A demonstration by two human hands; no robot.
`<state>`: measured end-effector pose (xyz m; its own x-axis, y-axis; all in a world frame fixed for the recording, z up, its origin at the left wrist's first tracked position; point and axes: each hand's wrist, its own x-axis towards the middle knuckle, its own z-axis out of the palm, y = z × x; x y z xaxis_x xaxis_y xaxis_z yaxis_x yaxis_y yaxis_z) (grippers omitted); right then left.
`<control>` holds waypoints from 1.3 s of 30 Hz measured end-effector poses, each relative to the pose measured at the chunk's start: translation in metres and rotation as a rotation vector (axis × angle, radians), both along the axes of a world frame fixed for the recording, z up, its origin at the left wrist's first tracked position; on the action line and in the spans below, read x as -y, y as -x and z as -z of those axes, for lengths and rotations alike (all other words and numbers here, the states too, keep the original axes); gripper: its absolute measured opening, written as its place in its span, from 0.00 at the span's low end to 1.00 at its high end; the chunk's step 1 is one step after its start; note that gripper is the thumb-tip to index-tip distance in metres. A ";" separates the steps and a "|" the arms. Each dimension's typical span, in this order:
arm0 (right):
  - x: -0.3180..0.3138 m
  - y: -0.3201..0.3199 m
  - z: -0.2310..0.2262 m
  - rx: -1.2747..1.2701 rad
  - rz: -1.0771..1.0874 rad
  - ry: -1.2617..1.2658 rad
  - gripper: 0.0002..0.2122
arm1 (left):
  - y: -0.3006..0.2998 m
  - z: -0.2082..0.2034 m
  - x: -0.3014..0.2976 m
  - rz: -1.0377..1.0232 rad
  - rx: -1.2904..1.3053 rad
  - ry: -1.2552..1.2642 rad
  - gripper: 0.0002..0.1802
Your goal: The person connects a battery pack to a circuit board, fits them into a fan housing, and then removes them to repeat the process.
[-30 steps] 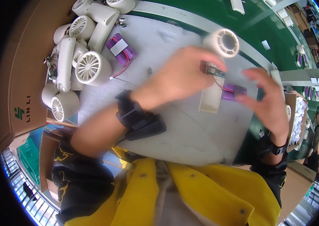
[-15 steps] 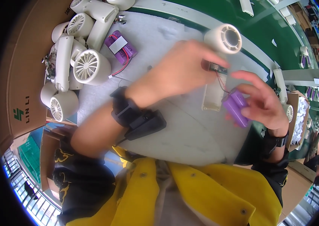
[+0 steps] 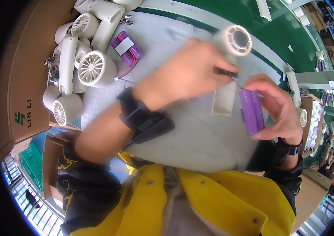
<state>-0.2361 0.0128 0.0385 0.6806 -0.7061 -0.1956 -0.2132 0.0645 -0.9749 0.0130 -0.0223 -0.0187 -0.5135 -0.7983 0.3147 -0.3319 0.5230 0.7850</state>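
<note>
A white handheld fan (image 3: pixel 233 41) lies in front of me, its round head pointing away and its handle (image 3: pixel 223 100) opened like a trough. My left hand (image 3: pixel 194 69) is closed at the fan's neck, its fingertips against a small circuit board (image 3: pixel 227 72). Some of those fingers are hidden behind the hand. Between the thumb and fingers of my right hand (image 3: pixel 279 106) is a purple battery pack (image 3: pixel 252 113) of two cylindrical cells, held upright beside the handle. A thin wire runs from the board toward the pack.
Several white fan bodies (image 3: pixel 96 69) are heaped at the left against a cardboard box (image 3: pixel 27 78). Another purple battery pack (image 3: pixel 127 49) with red and black leads lies on the pale work surface (image 3: pixel 175 129). White pieces fill a box (image 3: pixel 313 122) at the right.
My right hand has turned the battery pack more upright and shifted it slightly right, away from the handle. The left hand stays at the fan's neck.
</note>
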 end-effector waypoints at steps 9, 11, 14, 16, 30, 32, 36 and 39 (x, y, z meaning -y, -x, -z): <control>-0.012 -0.021 0.020 -0.197 0.080 0.392 0.35 | 0.001 0.002 -0.001 -0.019 0.034 0.009 0.14; -0.014 -0.028 0.023 -0.236 0.124 0.435 0.35 | -0.001 0.002 -0.001 -0.002 0.035 0.014 0.13; -0.017 -0.034 0.023 -0.359 0.154 0.552 0.34 | -0.004 -0.003 0.000 0.025 0.039 0.001 0.13; -0.019 -0.036 0.025 -0.368 0.145 0.614 0.33 | -0.005 -0.007 0.000 0.063 0.045 -0.030 0.14; -0.034 -0.039 0.025 -0.477 0.189 0.862 0.23 | -0.009 0.000 0.001 0.078 0.036 0.028 0.15; -0.034 -0.039 0.025 -0.477 0.188 0.876 0.22 | -0.009 -0.001 0.001 0.075 0.044 0.000 0.15; -0.033 -0.039 0.027 -0.470 0.185 0.919 0.19 | -0.008 -0.012 0.000 0.099 0.049 -0.029 0.15; -0.033 -0.041 0.030 -0.458 0.182 0.948 0.18 | -0.008 -0.012 0.000 0.078 0.068 -0.048 0.16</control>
